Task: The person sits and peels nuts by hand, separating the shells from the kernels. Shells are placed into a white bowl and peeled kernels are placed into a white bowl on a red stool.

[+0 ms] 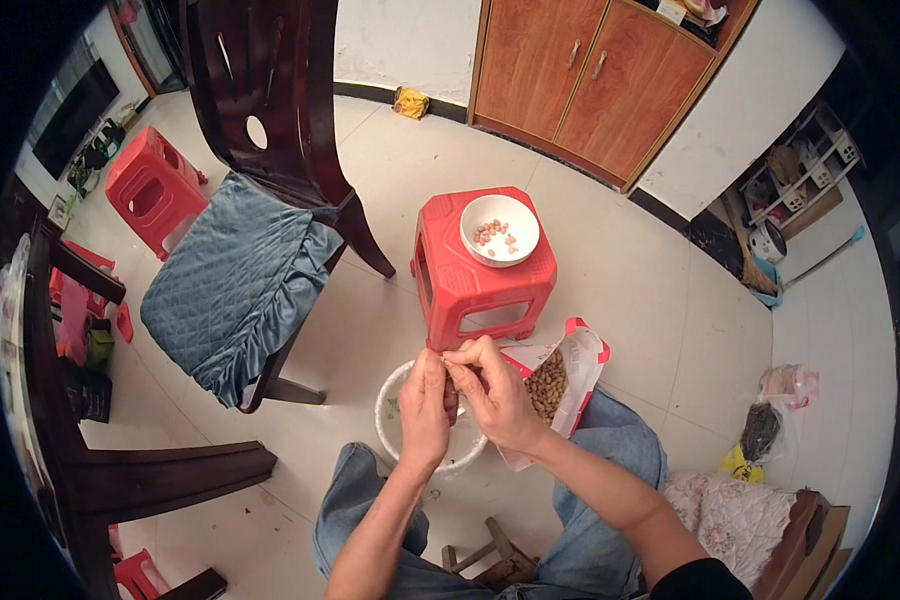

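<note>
My left hand (426,409) and my right hand (501,397) meet fingertip to fingertip above a white bucket (387,435). Between them they pinch a small thing, apparently a peanut, mostly hidden by the fingers. Just right of my right hand, a red and white bag (586,360) stands open, with unshelled peanuts (546,386) inside. Beyond my hands, a white bowl (521,217) rests on a red plastic stool (439,247). Several shelled peanuts (487,232) lie at the bottom of that bowl. The bucket's inside is partly covered by my hands.
A dark wooden chair (300,97) with a blue quilted seat cover (232,285) stands to the left. Farther back is another red stool (146,191). A wooden cabinet (547,67) lines the far wall. A broom (754,274) and plastic bags (776,420) are at the right.
</note>
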The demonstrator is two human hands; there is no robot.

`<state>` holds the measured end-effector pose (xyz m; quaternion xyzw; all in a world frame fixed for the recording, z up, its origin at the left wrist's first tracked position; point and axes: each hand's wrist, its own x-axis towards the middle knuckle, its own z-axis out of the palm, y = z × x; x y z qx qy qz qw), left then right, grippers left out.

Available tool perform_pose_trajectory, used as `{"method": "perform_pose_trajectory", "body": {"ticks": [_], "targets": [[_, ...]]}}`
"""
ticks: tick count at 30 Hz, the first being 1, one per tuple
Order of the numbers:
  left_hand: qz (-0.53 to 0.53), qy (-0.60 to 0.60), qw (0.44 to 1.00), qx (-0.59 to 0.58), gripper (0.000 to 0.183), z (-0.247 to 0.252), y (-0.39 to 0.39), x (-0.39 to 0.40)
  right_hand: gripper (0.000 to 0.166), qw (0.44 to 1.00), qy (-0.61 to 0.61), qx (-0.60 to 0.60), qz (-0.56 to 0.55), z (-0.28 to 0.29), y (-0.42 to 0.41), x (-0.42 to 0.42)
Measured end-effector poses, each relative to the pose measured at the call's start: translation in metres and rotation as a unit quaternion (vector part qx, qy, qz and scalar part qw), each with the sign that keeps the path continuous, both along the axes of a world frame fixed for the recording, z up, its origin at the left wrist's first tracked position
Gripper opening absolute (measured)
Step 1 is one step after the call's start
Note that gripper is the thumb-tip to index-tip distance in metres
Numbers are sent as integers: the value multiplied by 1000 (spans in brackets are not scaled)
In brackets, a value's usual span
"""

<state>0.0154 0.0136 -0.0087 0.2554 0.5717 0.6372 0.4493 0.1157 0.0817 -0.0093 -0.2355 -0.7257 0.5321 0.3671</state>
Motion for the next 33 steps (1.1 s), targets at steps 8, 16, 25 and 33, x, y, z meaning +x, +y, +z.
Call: {"method": "perform_pose_trajectory", "body": {"ticks": [8, 16, 25, 33], "targets": [[-77, -281, 957, -12, 40, -6, -4, -12, 8, 997, -48, 45, 36, 7, 6, 5], [-125, -135, 983, 26, 35, -2, -2, -15, 14, 960, 52, -258, 95, 10, 23, 5], [-149, -177, 973, 1, 31, 2, -5, -20, 15, 998, -27, 64, 7, 16, 19, 8], [-107, -133, 985, 17, 30, 4, -4, -11, 13, 996, -13, 83, -12, 11, 12, 4]]}}
